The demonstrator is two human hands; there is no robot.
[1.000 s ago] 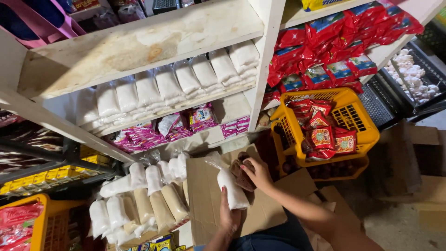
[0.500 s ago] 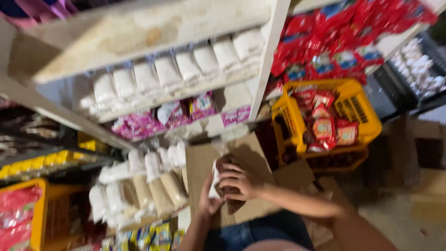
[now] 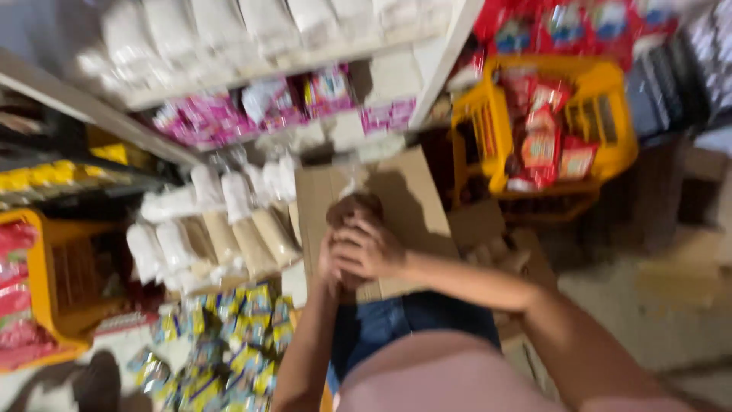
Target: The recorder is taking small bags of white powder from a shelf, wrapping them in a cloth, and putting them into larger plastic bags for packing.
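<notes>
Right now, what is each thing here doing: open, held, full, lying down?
Right hand: closed around a brownish thing, too blurred to name.
Left hand: pressed against the same thing from the left.
Cardboard box flap: open, under the hands.
Yellow basket: holding red snack packets.
White bags: lying in rows on the lower shelf.
Pink packets: stacked on the shelf above.
Yellow-blue packets: piled loosely near the floor.

whole view motion-blurred, left hand (image 3: 329,263) mostly hidden behind right hand (image 3: 367,248) — object between hands unclear
</notes>
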